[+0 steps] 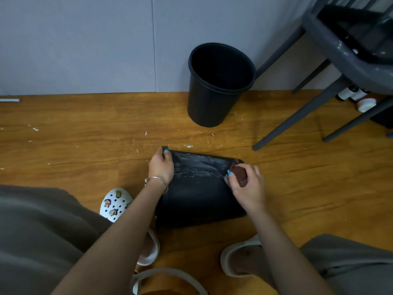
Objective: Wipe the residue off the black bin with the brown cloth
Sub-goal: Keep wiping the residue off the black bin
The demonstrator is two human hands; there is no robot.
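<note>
A black bin [200, 192] lies on its side on the wooden floor between my feet, its base end pointing away from me. White streaky residue [195, 167] covers the upper part of its side. My left hand [161, 165] grips the far left edge of the bin, thumb curled over it. My right hand [247, 186] holds a bunched brown cloth [240, 173] and presses it against the bin's far right corner.
A second black bin [219, 81] stands upright by the grey wall. A dark grey chair [340, 60] stands at the right, with small white bottles [364, 103] under it. White flakes [189, 146] litter the floor. My white clogs [116, 202] flank the lying bin.
</note>
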